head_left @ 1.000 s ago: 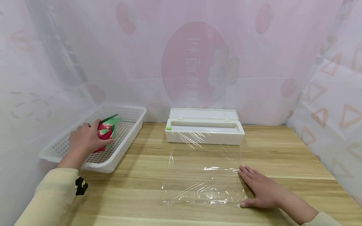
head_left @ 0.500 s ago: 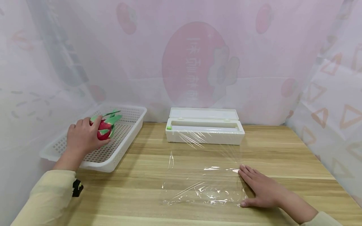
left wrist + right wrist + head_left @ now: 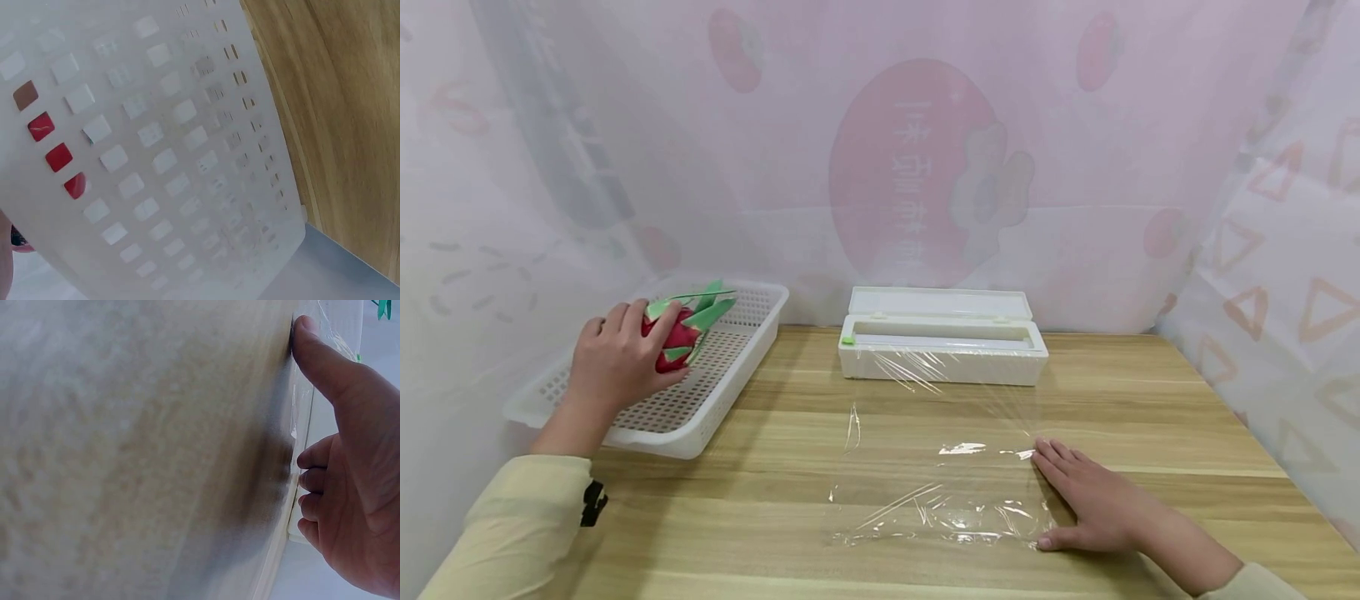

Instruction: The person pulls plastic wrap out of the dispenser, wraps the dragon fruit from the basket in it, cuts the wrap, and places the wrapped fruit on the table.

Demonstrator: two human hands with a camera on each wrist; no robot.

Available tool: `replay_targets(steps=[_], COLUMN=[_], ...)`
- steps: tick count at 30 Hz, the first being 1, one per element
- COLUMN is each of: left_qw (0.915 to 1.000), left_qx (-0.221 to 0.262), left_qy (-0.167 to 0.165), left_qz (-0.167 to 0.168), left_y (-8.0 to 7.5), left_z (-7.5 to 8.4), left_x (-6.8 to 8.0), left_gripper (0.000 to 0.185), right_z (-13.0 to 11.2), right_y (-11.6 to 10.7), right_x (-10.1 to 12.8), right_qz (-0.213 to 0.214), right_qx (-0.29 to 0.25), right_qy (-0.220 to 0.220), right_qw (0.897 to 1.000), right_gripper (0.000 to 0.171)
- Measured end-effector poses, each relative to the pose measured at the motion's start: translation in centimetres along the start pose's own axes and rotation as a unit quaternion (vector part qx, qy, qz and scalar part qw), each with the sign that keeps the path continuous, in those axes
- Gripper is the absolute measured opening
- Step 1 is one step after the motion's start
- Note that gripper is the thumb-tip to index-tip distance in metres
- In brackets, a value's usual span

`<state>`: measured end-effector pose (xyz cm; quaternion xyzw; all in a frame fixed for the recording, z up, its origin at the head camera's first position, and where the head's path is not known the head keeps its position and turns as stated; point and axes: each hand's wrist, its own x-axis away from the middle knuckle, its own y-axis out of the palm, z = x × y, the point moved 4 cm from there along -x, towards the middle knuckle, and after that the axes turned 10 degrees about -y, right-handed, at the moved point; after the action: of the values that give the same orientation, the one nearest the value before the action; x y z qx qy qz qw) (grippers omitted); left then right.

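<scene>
My left hand (image 3: 617,358) grips a red dragon fruit with green scales (image 3: 682,327) and holds it just above the white perforated basket (image 3: 733,367) at the table's left. A sheet of clear cling film (image 3: 936,467) lies spread on the wooden table, running from the white dispenser box (image 3: 942,342) toward me. My right hand (image 3: 1086,500) lies flat on the film's right edge, fingers straight. In the right wrist view the thumb and fingers (image 3: 325,362) press on the table by the film. The left wrist view shows only the basket's perforated wall (image 3: 156,156) with red behind the holes.
The wooden table (image 3: 1150,400) ends at a printed sheer curtain (image 3: 925,167) behind and on both sides. The dispenser box stands with its lid up at the back centre. The basket holds nothing else that I can see.
My left hand has lifted the dragon fruit up and slightly back from the basket floor. The right hand and the film have stayed still.
</scene>
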<state>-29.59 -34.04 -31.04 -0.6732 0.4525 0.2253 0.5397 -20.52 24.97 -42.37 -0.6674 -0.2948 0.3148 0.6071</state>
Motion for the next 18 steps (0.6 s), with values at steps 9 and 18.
replay_targets(steps=[9, 18], left_qw=[0.9987, 0.9943], left_qx=[0.002, 0.023], left_qy=[0.04, 0.063], left_qz=[0.031, 0.083], left_y=[-0.9, -1.8], left_z=[0.8, 2.6], left_x=[-0.9, -2.2], left_gripper=[0.08, 0.073], right_z=[-0.1, -0.2], right_y=[-0.2, -0.3], right_x=[0.0, -0.1], right_qz=[-0.004, -0.009], right_qx=[-0.004, -0.01], right_qy=[0.004, 0.008], right_qw=[1.0, 1.0], right_gripper=[0.107, 0.107])
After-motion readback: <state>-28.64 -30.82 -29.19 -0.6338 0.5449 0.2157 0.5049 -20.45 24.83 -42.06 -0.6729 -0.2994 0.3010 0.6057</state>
